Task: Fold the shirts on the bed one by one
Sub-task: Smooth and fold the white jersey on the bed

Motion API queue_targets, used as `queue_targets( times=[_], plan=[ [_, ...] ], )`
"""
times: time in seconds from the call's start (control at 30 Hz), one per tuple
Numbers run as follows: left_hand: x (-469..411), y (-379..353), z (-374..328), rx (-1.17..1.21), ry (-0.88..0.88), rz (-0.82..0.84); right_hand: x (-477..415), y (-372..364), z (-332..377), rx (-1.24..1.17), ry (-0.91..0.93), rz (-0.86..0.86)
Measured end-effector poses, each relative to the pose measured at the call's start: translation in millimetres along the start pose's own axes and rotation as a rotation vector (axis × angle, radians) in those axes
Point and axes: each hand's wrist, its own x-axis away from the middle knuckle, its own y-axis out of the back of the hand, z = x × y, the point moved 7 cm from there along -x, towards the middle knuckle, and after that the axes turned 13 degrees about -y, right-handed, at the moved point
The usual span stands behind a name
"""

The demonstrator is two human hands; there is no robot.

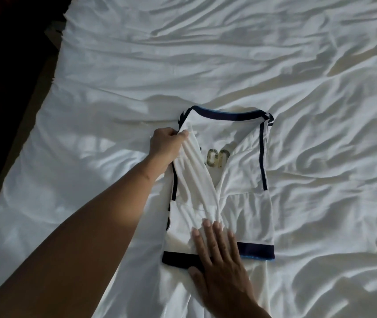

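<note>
Here, just one shirt [240,180] shows, white with dark navy trim, lying near the middle of the bed [205,53] on its rumpled white sheet. Both side flaps are folded in and cross over the front. Two hands are on it. The left hand [164,145] has its fingers curled round the upper left edge, pinching the folded flap. The right hand [217,255] lies flat on the lower part with fingers straight, pressing across the navy band. A gold print on the chest is half covered by the flaps and cannot be read. White cloth runs below the band to the frame's bottom edge; whether it is shirt or sheet I cannot tell
</note>
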Motion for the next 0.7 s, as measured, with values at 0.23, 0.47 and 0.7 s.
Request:
queue_targets(
  times=[0.23, 0.47, 0.7],
  plan=[
    [-14.3, -3.9, -22.6, -0.119, -0.171, -0.003, -92.0, 66.3, -52.8, -0.212, -0.387, -0.212],
    [-32.7, -2.9, -31.6, -0.225, -0.227, -0.052, -212.8, 103.3, -148.0, -0.462, -0.815, -0.267],
    [-61.5, -5.7, -17.1, -0.098, 0.083, -0.014, -261.6, 95.4, -171.1, -0.504, -0.855, -0.139]
  ],
)
